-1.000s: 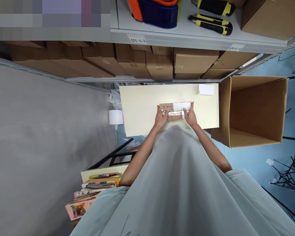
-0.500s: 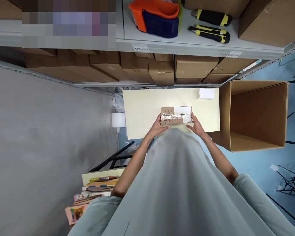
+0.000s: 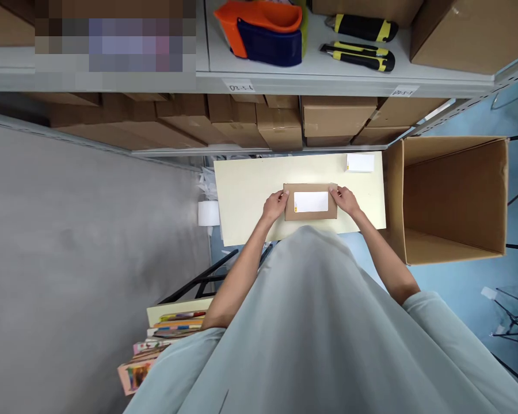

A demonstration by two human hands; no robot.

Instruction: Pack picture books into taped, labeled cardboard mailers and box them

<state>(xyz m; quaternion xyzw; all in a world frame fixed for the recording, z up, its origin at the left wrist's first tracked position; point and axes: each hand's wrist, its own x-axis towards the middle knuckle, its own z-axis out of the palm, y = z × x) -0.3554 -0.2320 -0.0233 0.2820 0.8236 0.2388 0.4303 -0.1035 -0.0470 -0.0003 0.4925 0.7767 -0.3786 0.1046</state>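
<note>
A small brown cardboard box [image 3: 311, 215] with a white label [image 3: 311, 202] on its upper face is between my hands, over the pale table [image 3: 250, 178]. My left hand [image 3: 276, 204] grips its left edge, fingers bent around the upper left corner. At the opposite end, my right hand [image 3: 344, 199] is closed on the upper right corner, fingertips lying over the top face. Whether the box rests on the tabletop or is slightly lifted, I cannot tell. Beyond my right hand lies a small white box [image 3: 360, 163] near the table's far edge.
A large open carton [image 3: 455, 195] stands right of the table. Above the far edge, a grey shelf [image 3: 297, 83] carries a tape dispenser [image 3: 270, 40], utility knives [image 3: 362, 43] and cartons. More brown boxes [image 3: 280, 123] fill the level below. A white roll [image 3: 208, 213] hangs at left.
The box has been turned over: its taped, written-on side faced me before, and a face with a white label shows now. Both hands have shifted to its upper corners.
</note>
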